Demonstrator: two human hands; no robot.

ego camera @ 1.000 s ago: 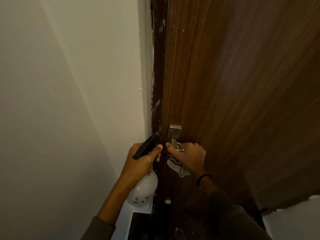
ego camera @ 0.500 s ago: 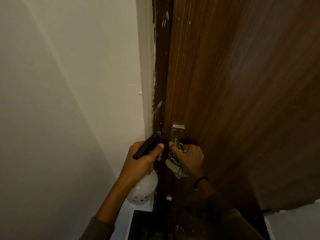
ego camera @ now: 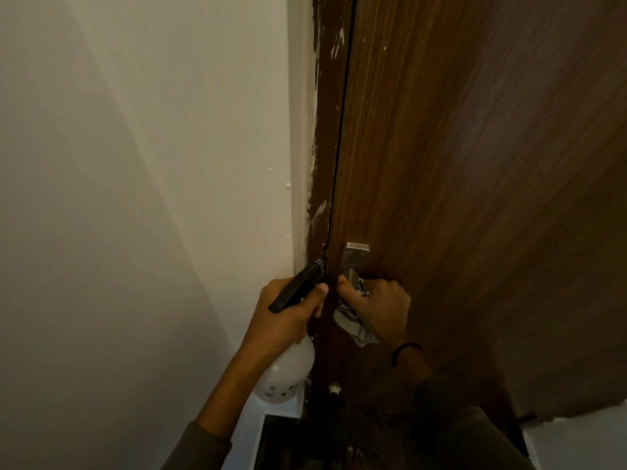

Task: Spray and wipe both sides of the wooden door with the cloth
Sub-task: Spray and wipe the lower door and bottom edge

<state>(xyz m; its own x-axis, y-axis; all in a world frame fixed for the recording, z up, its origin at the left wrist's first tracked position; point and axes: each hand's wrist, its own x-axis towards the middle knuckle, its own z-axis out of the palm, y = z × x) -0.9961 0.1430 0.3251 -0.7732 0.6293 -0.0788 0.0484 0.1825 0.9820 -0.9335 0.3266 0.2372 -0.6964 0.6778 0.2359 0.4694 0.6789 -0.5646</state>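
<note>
The left grip is clamped on the spray bottle by the wooden door edge, the right grip on the cloth at its handle; this side seems partly wiped, the other probably not yet.

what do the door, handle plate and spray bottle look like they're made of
Door: wood or wood-look veneer, matt brown, with streaked grain lines. Handle plate: metal, dull silver, with screw heads showing. Spray bottle: probably plastic, a cloudy white body with a black top.
</note>
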